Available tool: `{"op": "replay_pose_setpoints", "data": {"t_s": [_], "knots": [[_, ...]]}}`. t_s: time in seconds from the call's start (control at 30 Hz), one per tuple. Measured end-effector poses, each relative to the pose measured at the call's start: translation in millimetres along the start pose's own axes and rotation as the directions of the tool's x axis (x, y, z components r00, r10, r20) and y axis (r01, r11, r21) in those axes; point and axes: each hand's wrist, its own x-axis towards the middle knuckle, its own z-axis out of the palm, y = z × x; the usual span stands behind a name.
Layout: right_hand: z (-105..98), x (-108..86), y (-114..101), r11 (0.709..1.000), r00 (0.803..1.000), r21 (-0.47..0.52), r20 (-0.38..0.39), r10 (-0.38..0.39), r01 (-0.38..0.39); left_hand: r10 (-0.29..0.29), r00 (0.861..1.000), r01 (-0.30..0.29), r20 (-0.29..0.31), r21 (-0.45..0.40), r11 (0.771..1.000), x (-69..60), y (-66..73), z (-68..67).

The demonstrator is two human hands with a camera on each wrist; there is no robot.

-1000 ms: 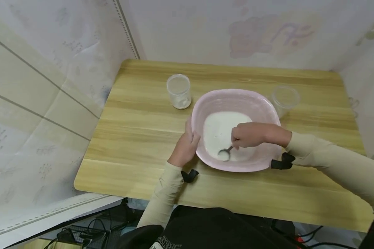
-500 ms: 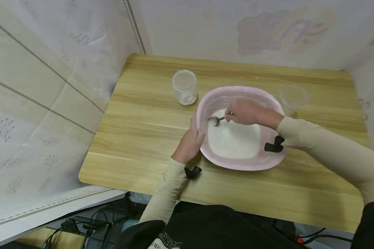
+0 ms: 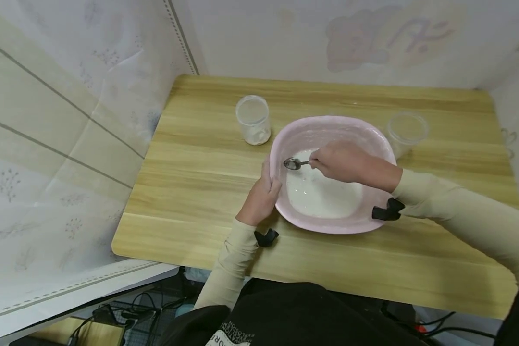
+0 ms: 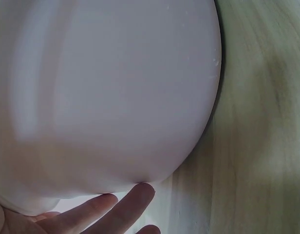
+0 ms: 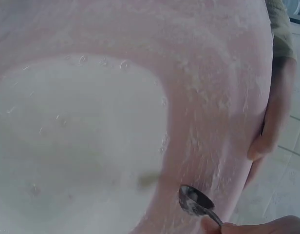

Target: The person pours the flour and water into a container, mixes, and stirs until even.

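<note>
A pink plastic basin [image 3: 328, 227] holds a pool of milky white liquid [image 3: 324, 199]. At its left end my left hand [image 3: 258, 198] holds the rim; in the left wrist view the fingers [image 4: 125, 207] press the outer wall. My right hand [image 3: 343, 162] reaches over the basin and pinches the handle of a small metal spoon [image 3: 291, 164]. The spoon's bowl lies near the inner left wall, above the liquid's edge, with some white residue in it. White streaks and flakes cling to the basin's inside [image 5: 213, 102] in the right wrist view.
A clear plastic cup [image 3: 254, 120] with white stuff at its bottom stands left of the basin. Another clear cup [image 3: 407, 129] stands behind the basin's right end, partly hidden. The wooden table [image 3: 190, 202] meets patterned walls at the back and sides.
My right hand has carried the spoon from the liquid near the basin's front up to its left inner wall. The spoon's bowl has turned slightly. My left hand stays on the rim.
</note>
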Motion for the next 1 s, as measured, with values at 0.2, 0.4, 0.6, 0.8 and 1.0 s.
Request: {"op": "replay_pose_setpoints", "data": {"t_s": [0.2,0.4,0.6,0.8,1.0], "knots": [[1.9,-4.4,-12.7,0.997,0.998,-0.037,0.002,-0.067,0.067,0.000,1.000,0.000,-0.004,0.018,1.000,0.0,0.2,-0.6],[-0.6,-15.2,-26.1,0.998,0.997,0.010,0.026,-0.068,0.067,0.020,1.000,-0.020,-0.008,-0.005,1.000,-1.2,0.1,-3.0],[-0.3,-8.7,-18.1,1.000,1.000,0.025,-0.021,-0.004,0.005,0.020,1.000,-0.020,-0.004,-0.013,1.000,-0.8,0.1,-3.1],[4.7,-8.9,-19.7,0.999,0.999,0.046,-0.045,0.011,-0.009,0.015,1.000,-0.015,0.011,0.008,1.000,-0.2,-1.0,-1.2],[7.8,-23.6,-35.1,0.996,0.996,0.030,-0.038,-0.084,0.085,0.029,0.999,-0.029,0.014,-0.003,1.000,0.1,-1.1,-1.5]]}}
